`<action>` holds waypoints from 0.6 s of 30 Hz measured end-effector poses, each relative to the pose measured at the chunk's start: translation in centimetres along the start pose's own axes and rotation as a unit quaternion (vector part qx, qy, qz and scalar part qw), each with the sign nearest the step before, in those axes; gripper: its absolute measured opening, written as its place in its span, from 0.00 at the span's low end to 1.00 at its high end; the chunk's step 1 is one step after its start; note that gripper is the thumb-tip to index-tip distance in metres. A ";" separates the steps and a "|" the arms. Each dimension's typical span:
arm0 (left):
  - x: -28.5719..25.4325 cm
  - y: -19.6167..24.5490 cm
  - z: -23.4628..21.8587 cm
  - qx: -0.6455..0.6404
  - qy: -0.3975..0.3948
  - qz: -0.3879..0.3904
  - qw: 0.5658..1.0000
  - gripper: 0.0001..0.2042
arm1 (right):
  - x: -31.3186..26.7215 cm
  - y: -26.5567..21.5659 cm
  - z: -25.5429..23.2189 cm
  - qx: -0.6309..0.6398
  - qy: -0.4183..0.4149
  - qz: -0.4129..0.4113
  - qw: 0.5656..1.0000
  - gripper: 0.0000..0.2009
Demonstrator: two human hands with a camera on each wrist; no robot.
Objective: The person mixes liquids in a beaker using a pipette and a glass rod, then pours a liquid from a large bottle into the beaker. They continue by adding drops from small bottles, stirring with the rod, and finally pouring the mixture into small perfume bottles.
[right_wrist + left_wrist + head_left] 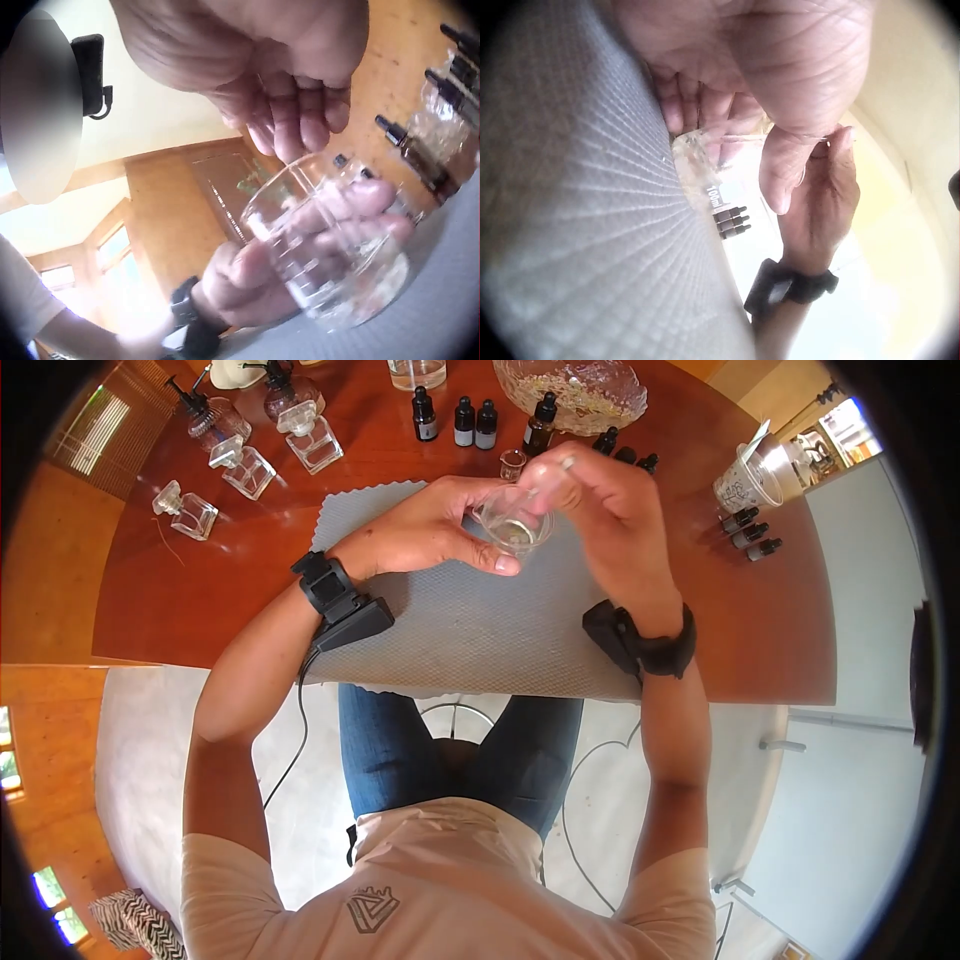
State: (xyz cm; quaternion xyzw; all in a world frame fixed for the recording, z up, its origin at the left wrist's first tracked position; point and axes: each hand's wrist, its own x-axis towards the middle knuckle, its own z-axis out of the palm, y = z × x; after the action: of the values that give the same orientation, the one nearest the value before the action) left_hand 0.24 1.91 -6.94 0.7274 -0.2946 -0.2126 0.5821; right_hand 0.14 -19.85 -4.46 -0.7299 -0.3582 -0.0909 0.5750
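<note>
My left hand [425, 532] grips a clear measuring beaker [518, 535] above the grey textured mat [470, 625], thumb on the near side and fingers around the far side. The beaker is tilted in the right wrist view, with white graduations on its wall and a little clear liquid low inside. My right hand [625, 510] is over the rim, its fingertips bunched together. They pinch a thin clear stirring rod [321, 191] that runs down into the beaker; its upper end is mostly hidden by the fingers.
Small black dropper bottles [464, 422] and an amber dropper bottle [540, 422] stand behind the hands, near a ribbed glass bowl [570, 390]. Square glass perfume bottles [312, 445] are at the left. A printed cup [748, 482] and several dark vials [750, 535] are at the right.
</note>
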 end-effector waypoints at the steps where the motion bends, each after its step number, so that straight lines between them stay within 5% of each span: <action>1: 0.0 -0.1 0.1 0.006 0.007 0.013 1.000 0.28 | 0.0 -0.2 -0.5 0.001 0.001 0.014 1.000 0.10; 6: 0.0 -0.2 -0.1 -0.016 -0.003 0.008 1.000 0.28 | 0.2 -1.4 -0.7 0.047 -0.088 0.004 0.995 0.09; 9: 0.0 -0.1 -0.2 -0.001 -0.005 -0.009 1.000 0.29 | 0.2 -0.6 0.4 0.017 -0.031 -0.022 0.999 0.09; 12: 0.0 -0.2 0.3 0.008 0.028 0.035 0.999 0.28 | 0.2 -0.8 -1.4 -0.044 -0.003 0.042 0.998 0.10; 15: 0.1 -0.3 -0.1 -0.020 -0.005 0.012 1.000 0.30 | 0.1 -1.1 -1.4 0.053 -0.080 0.021 0.995 0.09; 18: 0.0 0.1 -0.3 0.039 -0.012 -0.010 0.999 0.31 | 0.3 -0.9 0.2 0.006 -0.039 -0.026 0.999 0.09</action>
State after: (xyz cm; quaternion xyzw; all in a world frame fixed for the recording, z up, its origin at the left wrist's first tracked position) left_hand 0.44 2.11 -6.81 0.7500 -0.3021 -0.2151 0.5476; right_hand -0.26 -19.51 -3.71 -0.7200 -0.3997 -0.0753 0.5623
